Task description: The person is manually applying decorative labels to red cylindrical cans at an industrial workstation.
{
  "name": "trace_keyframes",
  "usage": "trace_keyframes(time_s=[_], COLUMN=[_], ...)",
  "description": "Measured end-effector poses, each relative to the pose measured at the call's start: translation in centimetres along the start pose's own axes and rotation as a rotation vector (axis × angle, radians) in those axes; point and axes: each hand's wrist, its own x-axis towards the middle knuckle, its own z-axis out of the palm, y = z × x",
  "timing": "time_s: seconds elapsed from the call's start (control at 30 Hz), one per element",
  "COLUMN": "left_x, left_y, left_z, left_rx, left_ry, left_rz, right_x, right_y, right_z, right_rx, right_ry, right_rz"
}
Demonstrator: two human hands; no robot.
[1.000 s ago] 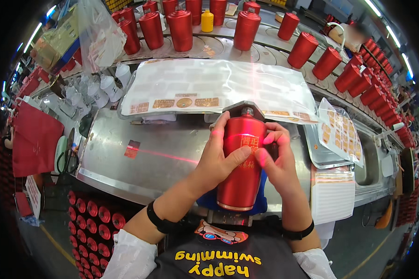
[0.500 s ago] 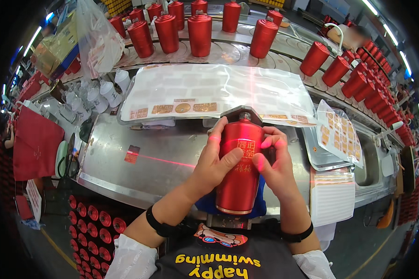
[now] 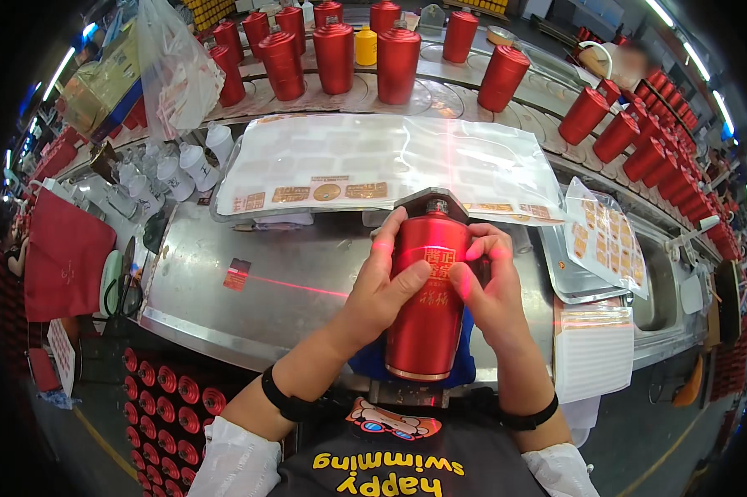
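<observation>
Bare steel tabletop (image 3: pixel 199 306) lies before a far row of standing bottles (image 3: pixel 333 58). At the near edge, over blue cloth (image 3: pixel 466 354), the left hand (image 3: pixel 377 290) grasps a red bottle (image 3: pixel 423 335), thumb across its front. The right hand (image 3: pixel 499 290) is half curled, thumb touching the front; its grip I cannot tell. Bottle hides left fingertips.

A factory workshop — red bottles (image 3: pixel 334 62) line a curved conveyor (image 3: pixel 433 98).

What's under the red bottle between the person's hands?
Blue material shows on both sides of the red bottle's lower part. The bottle hides whatever lies directly beneath its middle.
</observation>
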Motion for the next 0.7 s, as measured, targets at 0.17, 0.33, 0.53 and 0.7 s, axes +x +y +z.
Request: trace_keyframes(time_s=[0.17, 0.33, 0.53, 0.7], left_x=[-0.05, 0.1, 0.2, 0.07], left_y=[0.15, -0.04, 0.14, -0.23], left_z=[-0.05, -0.42, -0.48, -0.03], left_rx=[0.171, -0.059, 0.029, 0.125], left_ry=[0.008, 0.008, 0.006, 0.017], left_rz=[0.024, -0.017, 0.001, 0.037], right_x=[0.1, 0.31, 0.6, 0.38], right_y=[0.45, 0.2, 0.08, 0.33], right_z=[0.26, -0.01, 0.15, 0.13], right_rx=[0.021, 0.063, 0.075, 0.141], right_ry=[0.01, 0.039, 0.032, 0.032], right_rz=[-0.031, 0.066, 0.073, 0.089])
